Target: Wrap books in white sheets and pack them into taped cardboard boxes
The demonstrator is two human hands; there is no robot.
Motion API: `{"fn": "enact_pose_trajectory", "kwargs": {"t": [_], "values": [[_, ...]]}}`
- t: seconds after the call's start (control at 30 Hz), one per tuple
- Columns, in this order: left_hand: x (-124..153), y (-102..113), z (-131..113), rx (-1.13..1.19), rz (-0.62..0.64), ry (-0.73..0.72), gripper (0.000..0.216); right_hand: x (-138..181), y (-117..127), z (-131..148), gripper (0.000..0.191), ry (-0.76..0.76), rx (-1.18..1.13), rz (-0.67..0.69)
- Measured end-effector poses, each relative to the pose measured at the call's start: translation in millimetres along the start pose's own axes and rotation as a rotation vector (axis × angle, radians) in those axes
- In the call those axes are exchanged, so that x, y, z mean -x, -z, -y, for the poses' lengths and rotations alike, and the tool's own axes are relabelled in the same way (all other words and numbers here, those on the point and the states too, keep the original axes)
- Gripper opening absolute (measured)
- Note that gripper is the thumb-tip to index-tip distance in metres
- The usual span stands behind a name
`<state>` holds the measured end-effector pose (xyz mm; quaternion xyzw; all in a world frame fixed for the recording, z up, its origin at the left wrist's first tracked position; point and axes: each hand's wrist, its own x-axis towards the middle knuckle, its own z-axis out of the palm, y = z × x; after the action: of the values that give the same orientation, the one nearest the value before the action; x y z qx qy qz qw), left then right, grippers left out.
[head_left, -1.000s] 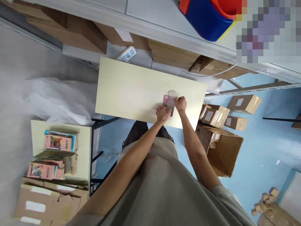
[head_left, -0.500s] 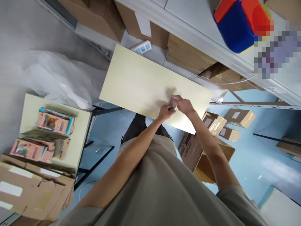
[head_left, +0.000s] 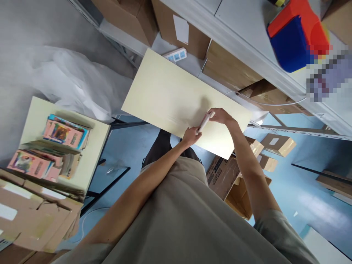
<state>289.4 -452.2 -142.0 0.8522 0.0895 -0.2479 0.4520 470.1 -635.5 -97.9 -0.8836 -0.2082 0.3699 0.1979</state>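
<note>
A slim pink-and-white box (head_left: 204,122) is held at a slant above the pale yellow tabletop (head_left: 165,88). My left hand (head_left: 191,136) grips its lower end, with the fingers wrapped around it. At the upper end, the fingers of my right hand (head_left: 220,116) are bent and pinch the box's edge. Its pale narrow side faces the camera, so I cannot make out any print. A shadow from the hands and box falls on the tabletop just behind them.
On a side table at the left stand stacks of pink-covered books (head_left: 62,132) beside flattened cardboard (head_left: 35,212). Behind the tabletop are a power strip (head_left: 176,55) and cardboard boxes (head_left: 231,64) under a shelf. An open carton (head_left: 240,198) and smaller boxes sit on the blue floor at right.
The box has been turned so its pale narrow side shows instead of the pink printed face. My right hand has shifted to its upper end. The camera view has moved slightly.
</note>
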Motion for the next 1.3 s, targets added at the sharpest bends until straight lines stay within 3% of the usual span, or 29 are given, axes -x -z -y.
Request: {"fn": "enact_pose_trajectory", "kwargs": {"t": [0.13, 0.33, 0.6, 0.7, 0.77, 0.87, 1.0, 1.1, 1.3], "values": [[10, 9, 21, -0.035, 0.049, 0.059, 0.033, -12, -3, 14, 0.042, -0.064, -0.137, 0.015], [17, 18, 46, -0.105, -0.080, -0.059, 0.042, -28, -18, 27, 0.042, -0.120, -0.199, -0.039], [20, 31, 47, -0.202, -0.058, -0.010, 0.034, -54, -50, 35, 0.046, -0.143, 0.038, -0.156], [12, 47, 46, -0.218, -0.024, 0.068, 0.043, -61, -64, 39, 0.044, -0.202, 0.063, -0.176], [0, 63, 46, -0.257, -0.065, 0.125, 0.048, -62, -72, 43, 0.043, -0.224, 0.060, -0.181], [-27, 91, 52, -0.338, -0.137, -0.010, 0.041, -62, -82, 51, 0.047, -0.238, 0.064, -0.212], [-57, 124, 70, -0.516, 0.048, -0.313, 0.064, -61, -96, 72, 0.058, -0.337, 0.096, -0.314], [-62, 138, 88, -0.651, 0.158, -0.344, 0.071, -62, -104, 88, 0.056, -0.453, 0.088, -0.369], [-50, 143, 101, -0.753, 0.182, -0.325, 0.077, -64, -115, 101, 0.063, -0.572, 0.004, -0.459]]}}
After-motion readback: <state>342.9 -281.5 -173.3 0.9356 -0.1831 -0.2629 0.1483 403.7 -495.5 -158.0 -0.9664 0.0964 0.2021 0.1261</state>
